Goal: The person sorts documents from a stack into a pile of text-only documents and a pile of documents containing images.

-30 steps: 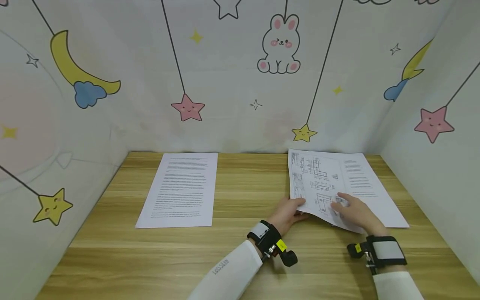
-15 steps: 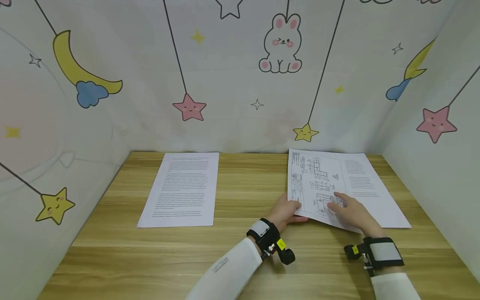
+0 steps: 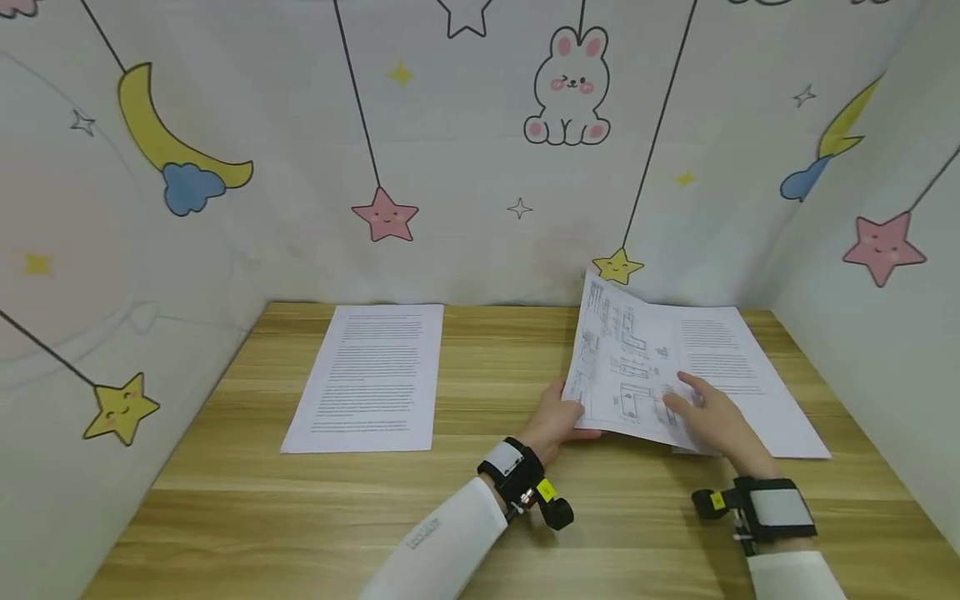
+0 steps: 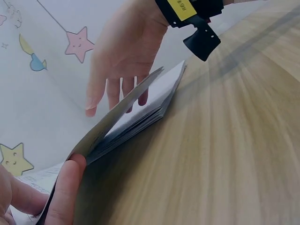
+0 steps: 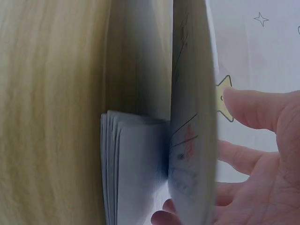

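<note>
My left hand [image 3: 551, 423] pinches the near left corner of a sheet of technical drawings [image 3: 626, 367], thumb on top and fingers beneath. The sheet is bowed, with its left side lifted off the table. Across its right part stretches my right hand [image 3: 722, 423], fingers fairly straight and close over the paper. Under the sheet lies a stack of text pages [image 3: 757, 408], partly covered. From the left wrist, a gap shows between the raised sheet and the stack's layered edges [image 4: 140, 126]. The right wrist view has the right hand [image 5: 262, 164] with spread fingers beside the sheet [image 5: 192, 122].
A separate printed text sheet [image 3: 371, 375] lies flat on the left side of the wooden table [image 3: 300, 517]. Patterned cloth walls [image 3: 480, 150] with stars, a moon and a rabbit enclose the table at the back and both sides.
My left hand has shifted left, drawing the sheet with it. The sheet's far left corner has risen against the back wall. The right hand stays over the sheet's right part.
</note>
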`<state>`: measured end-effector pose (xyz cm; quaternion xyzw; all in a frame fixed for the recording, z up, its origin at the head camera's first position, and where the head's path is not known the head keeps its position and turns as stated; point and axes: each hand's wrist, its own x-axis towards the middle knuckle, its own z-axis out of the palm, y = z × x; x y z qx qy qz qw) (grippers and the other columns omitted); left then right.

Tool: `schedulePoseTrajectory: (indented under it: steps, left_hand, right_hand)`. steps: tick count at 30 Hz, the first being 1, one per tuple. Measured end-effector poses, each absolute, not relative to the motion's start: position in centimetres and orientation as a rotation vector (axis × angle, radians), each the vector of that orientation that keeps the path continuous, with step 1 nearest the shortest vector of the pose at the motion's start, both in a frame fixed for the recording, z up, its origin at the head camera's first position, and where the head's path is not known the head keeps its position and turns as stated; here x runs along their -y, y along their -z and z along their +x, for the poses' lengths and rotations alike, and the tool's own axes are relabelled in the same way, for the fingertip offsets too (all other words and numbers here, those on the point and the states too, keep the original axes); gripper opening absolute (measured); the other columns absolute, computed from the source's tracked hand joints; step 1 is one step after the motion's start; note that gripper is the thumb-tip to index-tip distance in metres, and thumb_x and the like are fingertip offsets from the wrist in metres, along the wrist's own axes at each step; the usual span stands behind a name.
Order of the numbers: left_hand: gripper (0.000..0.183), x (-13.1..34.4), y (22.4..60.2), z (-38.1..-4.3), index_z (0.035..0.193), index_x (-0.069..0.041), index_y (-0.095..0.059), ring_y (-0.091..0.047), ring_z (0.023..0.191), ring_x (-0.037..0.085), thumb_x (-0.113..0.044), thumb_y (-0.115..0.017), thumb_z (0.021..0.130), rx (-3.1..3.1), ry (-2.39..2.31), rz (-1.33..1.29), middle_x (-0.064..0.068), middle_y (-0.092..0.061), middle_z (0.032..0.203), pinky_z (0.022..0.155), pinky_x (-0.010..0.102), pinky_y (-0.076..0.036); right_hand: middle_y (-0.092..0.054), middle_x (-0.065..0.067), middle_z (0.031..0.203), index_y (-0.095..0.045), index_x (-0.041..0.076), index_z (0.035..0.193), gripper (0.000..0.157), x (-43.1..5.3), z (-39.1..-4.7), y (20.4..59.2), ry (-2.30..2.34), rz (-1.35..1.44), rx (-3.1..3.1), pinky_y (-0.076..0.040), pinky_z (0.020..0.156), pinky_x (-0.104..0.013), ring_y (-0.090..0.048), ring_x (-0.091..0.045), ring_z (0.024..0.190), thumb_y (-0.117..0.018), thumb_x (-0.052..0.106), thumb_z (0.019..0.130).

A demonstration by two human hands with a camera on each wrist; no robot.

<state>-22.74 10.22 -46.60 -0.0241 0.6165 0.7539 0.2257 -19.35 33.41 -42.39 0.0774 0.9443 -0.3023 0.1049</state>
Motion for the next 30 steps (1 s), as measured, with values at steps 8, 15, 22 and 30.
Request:
schedulePoseTrajectory:
  steps: [8, 15, 22, 30]
  left_hand:
    - [0.054, -6.6, 46.0, -23.0, 0.145, -0.01, -0.04, -0.067, 0.089, 0.017, 0.004, -0.043, 0.093, -1.747, -2.057, -0.037, 0.011, -0.063, 0.117, 0.072, 0.032, -0.061]
    - [0.054, -2.9, 45.8, -22.9, 0.149, -0.012, -0.036, -0.066, 0.092, 0.017, 0.0, -0.043, 0.096, -1.807, -2.063, -0.025, 0.013, -0.061, 0.124, 0.072, 0.031, -0.06]
    - [0.055, -0.6, 46.0, -22.5, 0.149, -0.016, -0.037, -0.065, 0.093, 0.017, 0.0, -0.044, 0.096, -1.828, -2.077, -0.034, 0.013, -0.061, 0.126, 0.075, 0.033, -0.06]
    - [0.064, 1.1, 45.8, -22.2, 0.152, -0.011, -0.035, -0.061, 0.104, 0.018, 0.002, -0.046, 0.09, -1.887, -2.051, -0.08, 0.013, -0.058, 0.136, 0.083, 0.034, -0.056]
  right_hand:
    - [0.0, -0.034, 0.162, 0.014, 0.011, 0.158, 0.092, -31.9, -19.9, 41.9, 1.223, 0.305, -2.662, -0.022, 0.114, -0.071, -0.013, -0.057, 0.146, -0.041, 0.057, 0.1]
    - [0.0, -0.03, 0.164, 0.02, 0.018, 0.156, 0.093, -29.0, -21.1, 42.1, 1.525, 0.351, -2.524, -0.021, 0.117, -0.067, -0.015, -0.051, 0.149, -0.044, 0.054, 0.1]
    - [-0.01, -0.022, 0.166, 0.017, 0.023, 0.158, 0.086, -26.0, -22.1, 42.6, 1.77, 0.385, -2.388, -0.032, 0.117, -0.053, -0.025, -0.039, 0.15, -0.045, 0.044, 0.103]
    - [-0.052, -0.019, 0.141, -0.007, 0.019, 0.161, 0.072, -23.7, -22.7, 43.2, 1.7, 0.292, -2.549, -0.055, 0.074, -0.02, -0.064, -0.007, 0.096, -0.047, 0.035, 0.104]
